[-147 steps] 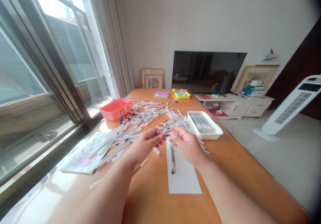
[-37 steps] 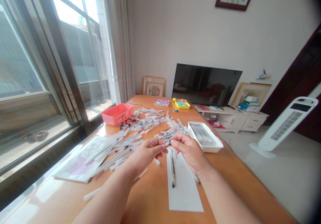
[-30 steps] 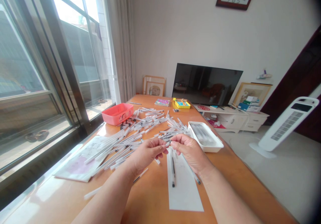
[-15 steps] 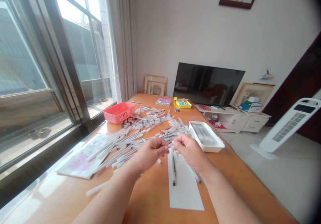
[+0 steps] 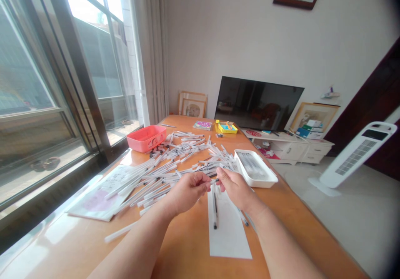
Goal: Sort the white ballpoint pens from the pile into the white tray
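My left hand (image 5: pixel 192 189) and my right hand (image 5: pixel 234 186) meet over the table, fingers pinched. Between their fingertips is a small pen part (image 5: pixel 214 181), clear with a dark section; the fingers cover most of it. Just below, a pen (image 5: pixel 215 210) with a black end lies on a strip of white paper (image 5: pixel 229 237). More pen pieces stick out from under my right forearm. Left of and beyond my hands spreads a large heap of clear and white pen parts (image 5: pixel 162 175), some with black ends.
A white tray (image 5: pixel 267 182) holding pens stands right of the heap, a red basket (image 5: pixel 146 141) on the left. A printed sheet (image 5: pixel 100 202) lies under some pen tubes. Farther back are a yellow box (image 5: pixel 227 128) and a small booklet (image 5: pixel 202 125). The table's right edge runs beside the tray.
My hands stay together at the same spot, and my fingers have shifted slightly. The dark section of the pen part now shows between them. The whole view has moved a little.
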{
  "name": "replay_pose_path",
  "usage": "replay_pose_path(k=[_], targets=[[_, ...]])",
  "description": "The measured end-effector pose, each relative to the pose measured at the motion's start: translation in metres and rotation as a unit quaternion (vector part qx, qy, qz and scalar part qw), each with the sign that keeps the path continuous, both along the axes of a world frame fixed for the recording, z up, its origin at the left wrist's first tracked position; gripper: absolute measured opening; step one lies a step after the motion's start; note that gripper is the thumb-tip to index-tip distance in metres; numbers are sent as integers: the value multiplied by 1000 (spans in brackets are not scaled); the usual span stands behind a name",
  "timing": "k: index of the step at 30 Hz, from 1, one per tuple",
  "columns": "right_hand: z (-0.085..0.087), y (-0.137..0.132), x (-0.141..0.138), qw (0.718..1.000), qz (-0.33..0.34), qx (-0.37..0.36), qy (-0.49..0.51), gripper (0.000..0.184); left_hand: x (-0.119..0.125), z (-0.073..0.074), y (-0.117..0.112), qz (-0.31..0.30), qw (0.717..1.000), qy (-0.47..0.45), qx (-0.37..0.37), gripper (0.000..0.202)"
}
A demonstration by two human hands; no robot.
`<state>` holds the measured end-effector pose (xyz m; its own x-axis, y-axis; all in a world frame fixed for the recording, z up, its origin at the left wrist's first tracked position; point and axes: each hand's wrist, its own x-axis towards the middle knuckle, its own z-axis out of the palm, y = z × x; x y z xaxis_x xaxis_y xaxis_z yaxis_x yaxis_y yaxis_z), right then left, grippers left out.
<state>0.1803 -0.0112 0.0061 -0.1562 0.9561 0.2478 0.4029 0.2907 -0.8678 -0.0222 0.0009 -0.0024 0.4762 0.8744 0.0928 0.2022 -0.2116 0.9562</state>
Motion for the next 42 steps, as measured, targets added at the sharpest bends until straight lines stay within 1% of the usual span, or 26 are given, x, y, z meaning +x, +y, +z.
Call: replay_pose_path(k=[3, 5, 9, 12, 15, 18, 21, 25, 29, 33, 36, 38, 42], targets=[[2, -2, 1, 1000, 16, 16, -9, 40, 0, -1, 1, 9, 1000, 3, -2, 27], [1, -3, 0, 999, 14, 33, -30, 36, 0, -1, 1, 6, 1000, 5, -1, 26], [-8, 2, -2, 995, -24, 62, -69, 45, 2, -2, 0, -4, 1000, 4, 13, 23], [-10, 4, -2, 997, -27, 42, -66, 49, 3, -2, -1, -9, 1000, 6, 16, 23], [-5, 2, 0, 999, -22, 20, -45, 49, 2, -1, -1, -7, 1000, 14, 13, 25], [1, -2, 2, 999, 2, 29, -44, 41, 1, -1, 0, 7, 1000, 23, 10, 28], [1, -3, 3, 997, 18, 38, -71, 34, 0, 0, 0, 6, 1000, 29, 5, 29], [-5, 1, 1, 995, 2, 44, -91, 42, 2, 0, -1, -10, 1000, 16, 16, 28], [-6, 2, 0, 998, -7, 21, -62, 47, 2, -2, -1, -5, 1000, 7, 19, 26], [-2, 1, 3, 1000, 10, -1, -12, 42, 1, 1, -1, 2, 1000, 7, 5, 27], [-1, 1, 4, 999, 32, -1, 8, 32, 1, 3, -2, 0, 1000, 9, -3, 28], [-3, 1, 3, 999, 34, 6, -2, 29, 1, 3, -2, 4, 1000, 10, -3, 27], [-6, 1, -2, 998, 0, 41, -44, 32, 3, 0, -1, 18, 1000, -10, 3, 24]])
